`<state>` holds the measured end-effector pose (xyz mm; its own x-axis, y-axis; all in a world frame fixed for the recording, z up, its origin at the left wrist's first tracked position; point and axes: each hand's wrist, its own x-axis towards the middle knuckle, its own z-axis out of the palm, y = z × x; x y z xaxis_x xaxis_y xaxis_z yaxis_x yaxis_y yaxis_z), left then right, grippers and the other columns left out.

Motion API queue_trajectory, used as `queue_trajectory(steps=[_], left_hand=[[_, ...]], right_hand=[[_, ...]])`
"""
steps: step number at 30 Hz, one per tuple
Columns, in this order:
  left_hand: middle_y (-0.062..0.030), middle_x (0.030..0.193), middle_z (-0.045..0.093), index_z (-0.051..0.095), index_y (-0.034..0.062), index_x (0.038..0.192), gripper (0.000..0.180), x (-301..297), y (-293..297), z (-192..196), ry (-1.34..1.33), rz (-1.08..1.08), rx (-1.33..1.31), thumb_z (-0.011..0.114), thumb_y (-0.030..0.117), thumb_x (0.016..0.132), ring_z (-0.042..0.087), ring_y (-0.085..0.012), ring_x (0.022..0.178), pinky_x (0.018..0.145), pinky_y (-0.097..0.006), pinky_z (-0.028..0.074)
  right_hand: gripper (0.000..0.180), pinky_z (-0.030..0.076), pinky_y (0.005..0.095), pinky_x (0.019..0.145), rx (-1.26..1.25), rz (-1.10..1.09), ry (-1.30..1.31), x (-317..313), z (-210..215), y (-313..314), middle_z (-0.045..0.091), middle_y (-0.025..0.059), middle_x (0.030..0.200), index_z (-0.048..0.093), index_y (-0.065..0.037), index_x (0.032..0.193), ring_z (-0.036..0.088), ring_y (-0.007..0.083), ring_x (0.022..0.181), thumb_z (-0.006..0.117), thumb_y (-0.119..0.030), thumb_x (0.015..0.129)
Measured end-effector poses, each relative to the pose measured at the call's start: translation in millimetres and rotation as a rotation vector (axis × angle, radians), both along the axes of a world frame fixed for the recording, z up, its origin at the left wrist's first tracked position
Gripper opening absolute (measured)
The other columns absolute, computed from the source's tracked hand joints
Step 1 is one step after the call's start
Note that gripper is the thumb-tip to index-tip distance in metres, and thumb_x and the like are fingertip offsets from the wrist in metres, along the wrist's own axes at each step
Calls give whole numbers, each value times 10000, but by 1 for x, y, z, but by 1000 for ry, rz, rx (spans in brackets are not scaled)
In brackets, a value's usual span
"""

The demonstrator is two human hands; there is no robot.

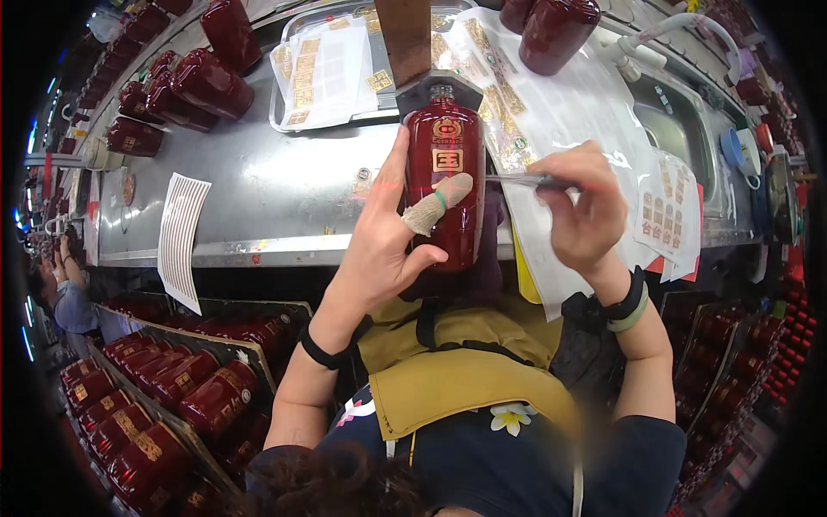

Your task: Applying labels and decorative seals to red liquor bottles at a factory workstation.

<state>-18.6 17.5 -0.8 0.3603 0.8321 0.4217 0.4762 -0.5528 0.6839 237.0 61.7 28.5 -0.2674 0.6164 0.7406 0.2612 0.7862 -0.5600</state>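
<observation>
Mustard-yellow cloth, an apron (448,379) over a dark top, fills the nearest ground, with a white flower (511,418) printed beside it. Just above it the left hand (379,237) wraps a glossy dark red bottle (444,185) from its left side; the thumb, capped in a pale fabric cot (435,205) with a green band, presses across the bottle's front below a square gold label (447,160). The bottle lies lengthwise with its neck pointing away, its base over the person's lap and its upper half against the steel worktable (284,185). The right hand (586,215) is clenched on slim tweezers (521,180), whose tips reach leftward to the bottle's right edge near the label.

To the lower left, crates (164,405) of matching red bottles sit below table height. On the table, a white ribbed strip sheet (181,237) hangs over the front edge at left. Clear sheets of gold stickers (668,215) lie right of the hand. Farther back a metal tray (332,69) holds more sticker sheets, and finished bottles (185,86) cluster at far left and at top right. Another person's sleeve (73,306) shows at the far left.
</observation>
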Motion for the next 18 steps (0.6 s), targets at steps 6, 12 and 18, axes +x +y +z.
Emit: queue_trajectory(steps=[6,12,18], left_hand=[[-301,1601,349,688,81,1345,618,-13,1,-9,-180,-13,-134,813,334,795,461,-468,1410,1123,-525,424],[-319,1615,298,651,191,1402,725,0,2,9,141,45,27,844,379,729,491,-484,1362,1096,-511,445],[-314,1619,294,644,242,1412,731,-5,9,6,154,47,-2,840,405,727,610,-449,1191,990,-491,513]], right_hand=[[282,494,280,726,-154,-136,136,16,-18,-8,701,114,999,640,18,1145,614,173,825,730,71,884],[259,488,253,774,-222,-181,178,9,-19,-15,672,93,983,632,15,1171,603,151,829,705,36,924],[259,499,259,780,-245,-181,168,6,-19,-12,688,98,991,639,16,1169,624,145,854,711,23,921]])
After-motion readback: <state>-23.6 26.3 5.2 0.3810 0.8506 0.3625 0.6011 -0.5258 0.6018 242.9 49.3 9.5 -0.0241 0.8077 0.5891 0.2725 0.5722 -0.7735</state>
